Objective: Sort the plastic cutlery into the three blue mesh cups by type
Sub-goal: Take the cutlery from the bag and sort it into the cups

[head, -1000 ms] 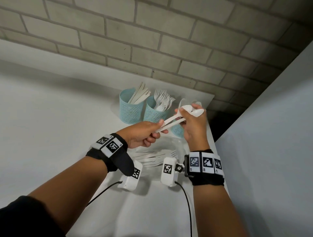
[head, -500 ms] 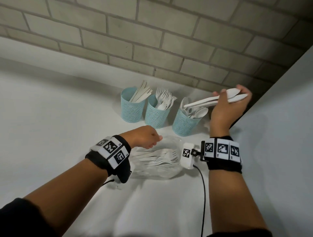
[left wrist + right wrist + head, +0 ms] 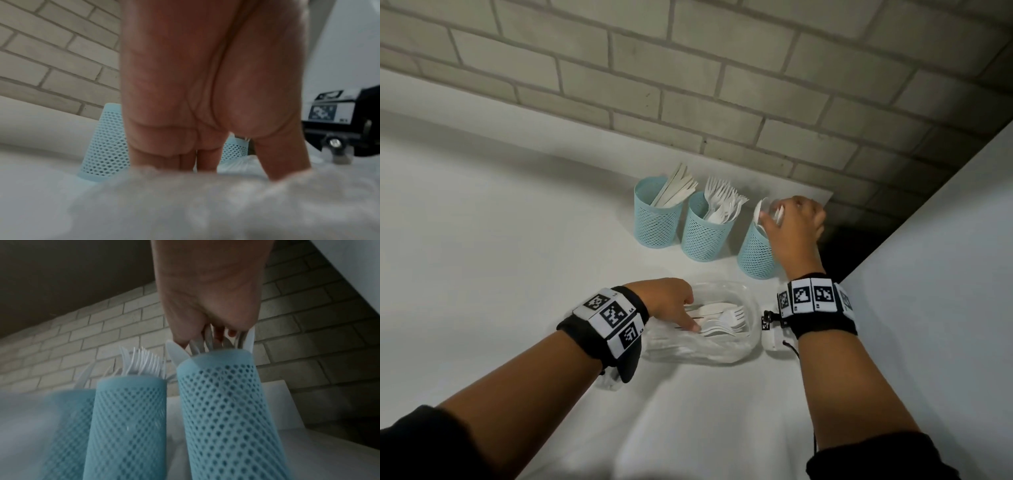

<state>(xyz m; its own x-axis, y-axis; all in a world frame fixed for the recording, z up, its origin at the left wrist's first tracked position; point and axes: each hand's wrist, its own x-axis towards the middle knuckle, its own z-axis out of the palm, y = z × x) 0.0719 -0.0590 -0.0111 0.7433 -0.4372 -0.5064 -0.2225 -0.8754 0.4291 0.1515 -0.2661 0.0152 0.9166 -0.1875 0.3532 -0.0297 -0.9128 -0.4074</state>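
Observation:
Three blue mesh cups stand in a row by the brick wall: the left cup (image 3: 657, 226) holds knives, the middle cup (image 3: 705, 236) forks, the right cup (image 3: 755, 255) spoons. My right hand (image 3: 787, 219) is on top of the right cup, fingers curled round a bunch of white spoons (image 3: 174, 350) that stand in that cup (image 3: 226, 402). My left hand (image 3: 685, 315) reaches into a clear plastic container (image 3: 722, 353), its straight fingers touching loose forks (image 3: 726, 320) and a knife (image 3: 710, 308). In the left wrist view the container's blurred rim hides the fingertips.
The cups stand near the far right corner of the white table (image 3: 517, 257), with a brick wall (image 3: 688, 85) behind and a pale panel (image 3: 928, 274) close on the right. A dark gap (image 3: 846, 246) opens behind the right cup.
My right hand has swung the spoons from beyond the cups down into the right cup. My left hand has dropped from in front of me into the clear container.

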